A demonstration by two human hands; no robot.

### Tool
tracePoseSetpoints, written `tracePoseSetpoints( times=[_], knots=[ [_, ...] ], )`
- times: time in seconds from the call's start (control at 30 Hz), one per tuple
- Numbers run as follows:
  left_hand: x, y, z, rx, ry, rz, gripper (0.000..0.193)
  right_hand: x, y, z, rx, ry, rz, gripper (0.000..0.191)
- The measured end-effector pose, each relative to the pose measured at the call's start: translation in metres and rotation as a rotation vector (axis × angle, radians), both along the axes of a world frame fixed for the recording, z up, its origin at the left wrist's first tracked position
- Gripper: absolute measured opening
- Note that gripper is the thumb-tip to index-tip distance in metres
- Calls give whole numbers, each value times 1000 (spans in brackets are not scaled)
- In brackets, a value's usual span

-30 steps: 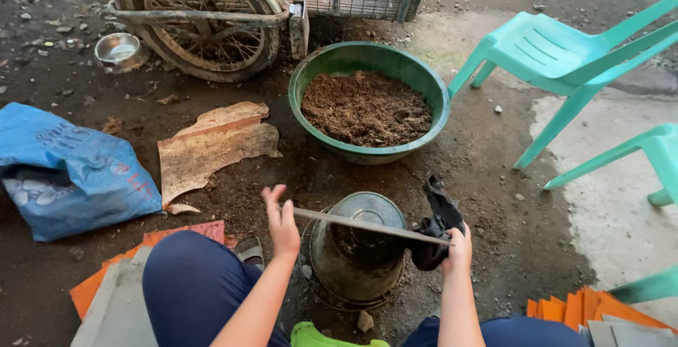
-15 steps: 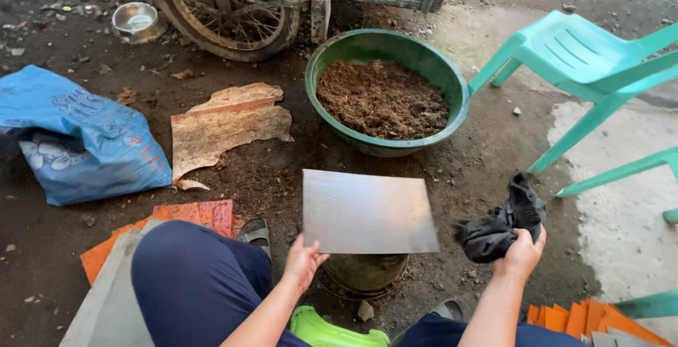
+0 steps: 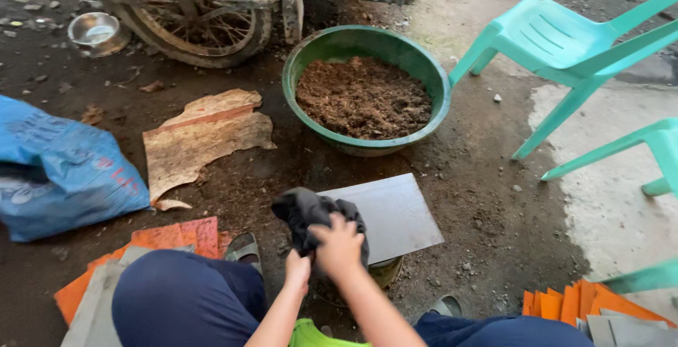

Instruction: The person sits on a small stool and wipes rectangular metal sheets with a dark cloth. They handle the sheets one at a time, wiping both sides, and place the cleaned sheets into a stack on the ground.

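Wiping step: my right hand (image 3: 337, 242) grips the dark rag (image 3: 311, 213) on the metal sheet (image 3: 395, 213); left hand (image 3: 296, 271) steadies its edge, grip unclear. Next needs firm strokes.

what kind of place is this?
Likely an outdoor yard work area: bare dirt ground, a green basin of soil-like brown material, a spoked cart wheel and plastic chairs close by.
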State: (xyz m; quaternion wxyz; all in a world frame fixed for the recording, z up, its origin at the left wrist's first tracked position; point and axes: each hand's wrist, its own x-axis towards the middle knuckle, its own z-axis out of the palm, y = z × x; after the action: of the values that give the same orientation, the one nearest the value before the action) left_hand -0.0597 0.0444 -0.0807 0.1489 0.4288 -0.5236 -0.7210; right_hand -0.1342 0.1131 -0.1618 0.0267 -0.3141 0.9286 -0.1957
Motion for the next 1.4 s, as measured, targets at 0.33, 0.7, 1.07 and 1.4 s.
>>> tracePoseSetpoints(
  times=[0.33, 0.7, 1.07, 1.4],
  knots=[
    [-3, -21, -9, -62, -44, 47, 21, -102, 74, -9, 135, 444, -219, 45],
    [-22, -22, -6, -403, 152, 12, 33, -87, 132, -27, -39, 142, -438, 60],
    [-143, 59, 51, -634, 120, -458, 41, -94, 140, -9, -225, 66, -492, 59],
    [-206, 106, 63, -884, -379, -824, 34, -124, 171, -2, -713, 45, -603, 51]
  ],
)
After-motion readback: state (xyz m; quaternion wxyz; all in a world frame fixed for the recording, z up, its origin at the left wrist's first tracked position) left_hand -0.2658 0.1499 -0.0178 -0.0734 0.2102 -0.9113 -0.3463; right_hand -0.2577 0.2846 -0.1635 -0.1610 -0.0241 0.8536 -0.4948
